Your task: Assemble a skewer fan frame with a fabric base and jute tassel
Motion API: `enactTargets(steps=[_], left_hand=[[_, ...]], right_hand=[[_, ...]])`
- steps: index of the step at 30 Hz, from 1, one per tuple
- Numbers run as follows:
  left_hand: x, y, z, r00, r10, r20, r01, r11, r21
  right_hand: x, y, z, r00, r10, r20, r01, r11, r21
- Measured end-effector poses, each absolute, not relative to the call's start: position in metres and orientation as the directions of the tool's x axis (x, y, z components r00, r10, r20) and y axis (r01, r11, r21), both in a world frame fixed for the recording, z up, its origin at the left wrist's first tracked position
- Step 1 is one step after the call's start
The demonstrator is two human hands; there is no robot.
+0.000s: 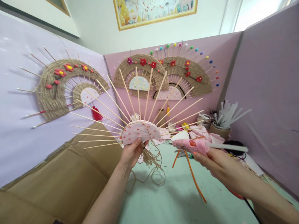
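Note:
My left hand grips the lower edge of a half-round fan base covered in white cloth with red dots. Thin wooden sticks fan out from its curved rim. Below the base hangs a twine tassel, and a loose strand of twine curls down onto the table. Off to the right, my right hand is wrapped round a pink hot glue gun. A long white glue stick juts from its rear. The gun's nozzle points toward the fan, apart from it.
Finished twine fans with red flowers hang on the left panel and pink back panel. Cardboard leans at left. Orange strips lie on the green table. Jars with white sticks and pink cloth stand behind.

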State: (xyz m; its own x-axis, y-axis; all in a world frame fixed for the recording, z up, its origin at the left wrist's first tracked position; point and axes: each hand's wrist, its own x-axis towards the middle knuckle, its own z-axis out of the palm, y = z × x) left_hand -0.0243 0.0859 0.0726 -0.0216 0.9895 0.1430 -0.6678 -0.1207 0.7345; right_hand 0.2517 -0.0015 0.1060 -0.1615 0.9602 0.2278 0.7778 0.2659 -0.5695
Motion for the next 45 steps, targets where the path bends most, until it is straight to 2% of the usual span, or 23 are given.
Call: enactTargets(steps=[2, 5, 9, 13, 17, 19, 21, 23, 25, 27, 29, 32, 38, 42, 44, 45], left_hand=[[-0.023, 0.085, 0.073, -0.022, 0.99, 0.141, -0.669, -0.119, 0.733], [-0.02, 0.082, 0.074, -0.027, 0.988, 0.149, -0.661, -0.13, 0.739], [-0.014, 0.078, 0.074, 0.004, 0.988, 0.156, -0.654, -0.116, 0.748], [-0.007, 0.074, 0.071, 0.043, 0.989, 0.141, -0.649, -0.08, 0.756], [-0.003, 0.072, 0.069, 0.053, 0.991, 0.12, -0.657, -0.056, 0.752], [-0.003, 0.071, 0.069, 0.057, 0.991, 0.122, -0.663, -0.054, 0.747], [-0.002, 0.071, 0.07, 0.053, 0.99, 0.133, -0.664, -0.065, 0.745], [-0.001, 0.069, 0.072, 0.033, 0.988, 0.151, -0.667, -0.091, 0.74], [0.0, 0.068, 0.074, 0.012, 0.985, 0.174, -0.668, -0.121, 0.734], [0.001, 0.066, 0.076, 0.007, 0.979, 0.201, -0.661, -0.147, 0.736], [0.001, 0.064, 0.076, 0.006, 0.972, 0.235, -0.648, -0.175, 0.741], [0.0, 0.065, 0.075, -0.01, 0.965, 0.263, -0.636, -0.209, 0.743], [-0.001, 0.072, 0.067, -0.005, 0.973, 0.229, -0.607, -0.185, 0.773], [0.002, 0.074, 0.063, 0.024, 0.986, 0.163, -0.576, -0.119, 0.809], [0.004, 0.074, 0.062, 0.03, 0.99, 0.135, -0.561, -0.095, 0.822], [0.004, 0.073, 0.061, 0.03, 0.992, 0.122, -0.557, -0.084, 0.826]], right_hand=[[0.257, -0.011, 0.086, -0.159, 0.964, 0.215, 0.858, 0.243, -0.452], [0.272, -0.027, 0.038, 0.003, 0.976, 0.219, 0.975, 0.047, -0.219], [0.296, -0.053, -0.03, 0.112, 0.962, 0.249, 0.993, -0.114, -0.005], [0.308, -0.07, -0.062, 0.169, 0.956, 0.238, 0.983, -0.181, 0.029], [0.298, -0.066, -0.032, 0.138, 0.954, 0.266, 0.987, -0.154, 0.04], [0.279, -0.058, 0.006, 0.064, 0.936, 0.345, 0.998, -0.057, -0.031], [0.251, -0.048, 0.049, -0.028, 0.902, 0.431, 0.969, 0.131, -0.211], [0.217, -0.035, 0.086, -0.055, 0.86, 0.507, 0.866, 0.294, -0.405], [0.183, -0.019, 0.108, -0.021, 0.808, 0.589, 0.738, 0.41, -0.536], [0.156, -0.001, 0.115, 0.058, 0.697, 0.715, 0.674, 0.501, -0.543], [0.138, 0.014, 0.113, 0.12, 0.586, 0.801, 0.669, 0.548, -0.501], [0.128, 0.028, 0.107, 0.191, 0.512, 0.837, 0.629, 0.591, -0.505], [0.137, 0.034, 0.104, 0.284, 0.573, 0.769, 0.435, 0.638, -0.636], [0.149, 0.041, 0.1, 0.328, 0.691, 0.644, 0.18, 0.624, -0.76], [0.156, 0.045, 0.099, 0.355, 0.671, 0.652, 0.154, 0.645, -0.748], [0.16, 0.046, 0.1, 0.355, 0.63, 0.691, 0.208, 0.667, -0.715]])
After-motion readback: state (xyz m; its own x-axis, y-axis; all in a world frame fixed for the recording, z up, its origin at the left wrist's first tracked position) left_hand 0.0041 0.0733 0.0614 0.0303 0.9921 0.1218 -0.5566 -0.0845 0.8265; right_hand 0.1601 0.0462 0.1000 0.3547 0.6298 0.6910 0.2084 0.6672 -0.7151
